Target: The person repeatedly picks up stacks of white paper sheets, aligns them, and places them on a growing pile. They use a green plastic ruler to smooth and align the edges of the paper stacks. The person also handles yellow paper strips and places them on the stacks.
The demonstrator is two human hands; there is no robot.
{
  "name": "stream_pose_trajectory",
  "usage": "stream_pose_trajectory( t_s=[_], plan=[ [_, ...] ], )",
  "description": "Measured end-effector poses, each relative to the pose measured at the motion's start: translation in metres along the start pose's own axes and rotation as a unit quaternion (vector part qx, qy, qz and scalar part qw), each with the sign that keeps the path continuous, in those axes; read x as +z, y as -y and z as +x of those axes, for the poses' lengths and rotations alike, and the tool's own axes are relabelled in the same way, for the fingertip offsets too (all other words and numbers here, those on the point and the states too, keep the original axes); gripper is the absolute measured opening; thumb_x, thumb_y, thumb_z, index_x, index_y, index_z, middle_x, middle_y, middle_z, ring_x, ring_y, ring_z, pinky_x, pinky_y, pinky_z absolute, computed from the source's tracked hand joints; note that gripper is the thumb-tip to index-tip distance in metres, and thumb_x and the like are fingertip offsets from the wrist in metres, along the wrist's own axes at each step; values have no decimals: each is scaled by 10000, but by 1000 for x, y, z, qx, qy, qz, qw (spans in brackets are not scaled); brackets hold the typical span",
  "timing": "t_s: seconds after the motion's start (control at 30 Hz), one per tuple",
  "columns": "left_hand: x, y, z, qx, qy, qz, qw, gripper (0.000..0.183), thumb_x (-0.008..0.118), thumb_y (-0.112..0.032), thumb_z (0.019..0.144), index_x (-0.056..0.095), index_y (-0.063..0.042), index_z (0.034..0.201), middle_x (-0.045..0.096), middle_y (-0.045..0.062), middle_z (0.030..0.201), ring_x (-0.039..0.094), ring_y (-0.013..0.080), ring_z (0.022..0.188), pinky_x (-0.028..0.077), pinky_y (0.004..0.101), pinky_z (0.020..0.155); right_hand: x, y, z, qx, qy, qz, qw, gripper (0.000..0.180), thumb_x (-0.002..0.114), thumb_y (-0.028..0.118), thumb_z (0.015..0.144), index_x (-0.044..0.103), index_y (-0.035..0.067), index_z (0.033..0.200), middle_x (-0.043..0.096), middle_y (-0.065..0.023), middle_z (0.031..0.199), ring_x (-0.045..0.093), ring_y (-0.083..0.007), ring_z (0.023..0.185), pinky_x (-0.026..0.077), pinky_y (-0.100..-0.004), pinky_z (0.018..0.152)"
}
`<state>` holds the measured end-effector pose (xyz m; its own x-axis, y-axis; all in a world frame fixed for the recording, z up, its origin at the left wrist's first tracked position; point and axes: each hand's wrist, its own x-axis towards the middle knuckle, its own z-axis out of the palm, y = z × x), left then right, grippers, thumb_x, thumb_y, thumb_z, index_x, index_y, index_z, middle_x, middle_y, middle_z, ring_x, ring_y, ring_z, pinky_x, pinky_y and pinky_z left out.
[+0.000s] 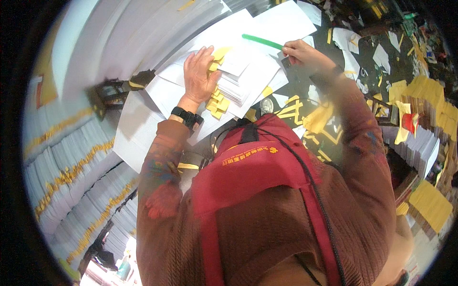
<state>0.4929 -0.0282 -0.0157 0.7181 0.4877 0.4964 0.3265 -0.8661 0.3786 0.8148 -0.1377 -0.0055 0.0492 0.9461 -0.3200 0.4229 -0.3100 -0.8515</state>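
Note:
My left hand [201, 75] lies flat, fingers spread, on the left edge of a small stack of white folded paper [234, 85], by its yellow paper tabs [219, 103]. Between the fingers and thumb some yellow paper shows; I cannot tell whether it is gripped. Larger white sheets [161, 85] lie fanned out beneath the stack. To the right, my right hand [298, 52] grips one end of a narrow green strip [263, 42], whose other end reaches left over the white sheets. What the strip is made of is unclear.
Tall stacks of white paper with yellow tabs [75, 175] line the left. Yellow and white paper scraps [293, 109] litter the dark floor. At right stand a paper stack [411, 146], a red object [409, 122] and yellow sheets [431, 205]. A shoe [266, 106] shows below the sheets.

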Motion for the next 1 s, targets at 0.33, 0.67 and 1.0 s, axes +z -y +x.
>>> stream_pose_trajectory(
  t_s=[0.33,0.67,1.0],
  plan=[
    [4,-2,3,2,-21,25,999,458,506,-362,876,443,-98,1244,518,108,1267,473,313,1161,317,449,985,-6,-70,24,-35,251,-212,944,408,446,327,928,561,42,661,463,-5,560,426,-143,519,377,-313,517],
    [5,1,1,-2,-24,14,1000,548,581,-296,829,413,-95,1310,507,108,1266,485,303,1121,328,439,974,38,-81,-59,24,163,-7,986,372,463,297,904,514,18,664,447,-4,561,401,-111,536,369,-297,506],
    [9,5,-1,44,-50,14,998,411,583,-285,840,479,-110,1197,511,112,1271,475,303,1165,308,459,983,81,-72,-69,26,166,46,985,359,453,280,899,508,26,653,451,-16,564,404,-126,539,369,-300,511]
  ],
)
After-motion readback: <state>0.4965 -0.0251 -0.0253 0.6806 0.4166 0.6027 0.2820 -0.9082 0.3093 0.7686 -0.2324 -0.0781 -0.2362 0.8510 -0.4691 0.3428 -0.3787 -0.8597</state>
